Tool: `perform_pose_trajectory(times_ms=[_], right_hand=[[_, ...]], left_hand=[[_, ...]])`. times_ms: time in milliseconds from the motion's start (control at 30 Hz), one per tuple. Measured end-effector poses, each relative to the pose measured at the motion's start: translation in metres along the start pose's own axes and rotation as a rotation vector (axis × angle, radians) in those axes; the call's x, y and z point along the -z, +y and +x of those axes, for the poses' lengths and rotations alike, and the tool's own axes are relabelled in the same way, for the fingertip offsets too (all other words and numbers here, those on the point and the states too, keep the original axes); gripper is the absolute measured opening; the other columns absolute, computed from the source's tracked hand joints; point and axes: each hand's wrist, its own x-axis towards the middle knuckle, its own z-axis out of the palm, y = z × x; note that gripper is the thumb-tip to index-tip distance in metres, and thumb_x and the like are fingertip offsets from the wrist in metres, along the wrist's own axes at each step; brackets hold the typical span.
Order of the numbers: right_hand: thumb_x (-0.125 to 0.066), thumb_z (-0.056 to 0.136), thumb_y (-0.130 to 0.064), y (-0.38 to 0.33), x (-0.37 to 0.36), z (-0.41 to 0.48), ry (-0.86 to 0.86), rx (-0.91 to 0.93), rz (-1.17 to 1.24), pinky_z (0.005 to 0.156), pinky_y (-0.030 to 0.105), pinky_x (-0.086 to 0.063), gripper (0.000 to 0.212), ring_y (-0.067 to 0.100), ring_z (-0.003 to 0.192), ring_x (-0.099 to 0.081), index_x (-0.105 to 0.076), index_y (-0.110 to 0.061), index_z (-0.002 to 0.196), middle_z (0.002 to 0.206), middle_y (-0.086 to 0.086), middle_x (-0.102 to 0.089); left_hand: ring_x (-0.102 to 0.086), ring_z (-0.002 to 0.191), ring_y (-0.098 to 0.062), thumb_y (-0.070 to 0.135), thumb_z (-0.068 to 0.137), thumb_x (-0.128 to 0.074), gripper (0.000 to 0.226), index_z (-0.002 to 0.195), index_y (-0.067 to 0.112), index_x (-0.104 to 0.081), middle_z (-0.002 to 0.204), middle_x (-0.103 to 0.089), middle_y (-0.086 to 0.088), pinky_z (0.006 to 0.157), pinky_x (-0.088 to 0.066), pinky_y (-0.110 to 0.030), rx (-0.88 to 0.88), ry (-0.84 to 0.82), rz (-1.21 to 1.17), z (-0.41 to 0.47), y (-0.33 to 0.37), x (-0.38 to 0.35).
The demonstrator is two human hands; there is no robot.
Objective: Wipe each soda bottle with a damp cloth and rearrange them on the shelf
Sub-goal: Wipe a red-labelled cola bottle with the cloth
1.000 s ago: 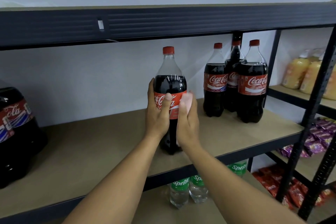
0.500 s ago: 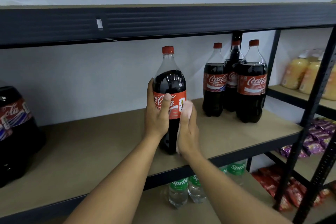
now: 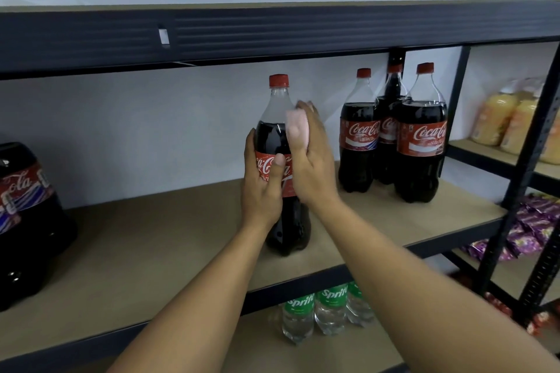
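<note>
Right hand (image 3: 312, 160) has risen from the label to the soda bottle's (image 3: 270, 138) shoulder, its near-straight fingers pressing the pink cloth (image 3: 297, 129) there. Left hand (image 3: 262, 188) grips the label band. Bottle stands upright on the shelf (image 3: 151, 236), apart from three others (image 3: 421, 160).

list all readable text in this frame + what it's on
"Coca-Co", rest curves away: front right cola bottle.
"Coca-Co", also cut off: cola bottle left of it.
"ca-C", rest under the left hand: held cola bottle.
"ola": cola bottle at left edge.
"Sprit", cut off: clear bottles on the lower shelf.
Unreadable: small print under the logos, purple snack packs, yellow bottles.
</note>
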Motion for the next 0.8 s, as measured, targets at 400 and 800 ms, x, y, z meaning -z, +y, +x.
perform_pose_trajectory(times_ms=[400, 800], right_hand=[[-0.022, 0.108, -0.066, 0.035, -0.003, -0.088, -0.038, -0.339, 0.156, 0.098, 0.015, -0.042, 0.055, -0.009, 0.125, -0.055, -0.028, -0.045, 0.158, 0.140, -0.020, -0.057], [-0.022, 0.100, -0.075, 0.037, -0.003, -0.090, -0.035, -0.341, 0.140, 0.104, 0.010, -0.037, 0.071, -0.015, 0.133, -0.045, -0.021, -0.043, 0.164, 0.152, -0.020, -0.049]], left_hand=[[-0.062, 0.108, 0.015, 0.063, 0.099, -0.037, 0.065, 0.160, 0.048, -0.019, 0.131, -0.045, 0.043, 0.079, -0.052, -0.008, 0.120, 0.029, 0.049, -0.007, 0.000, -0.011], [-0.064, 0.126, -0.014, 0.082, 0.075, -0.068, 0.106, 0.162, 0.039, -0.024, 0.150, -0.052, 0.007, 0.095, -0.060, -0.033, 0.114, -0.139, -0.073, 0.010, -0.008, 0.010]])
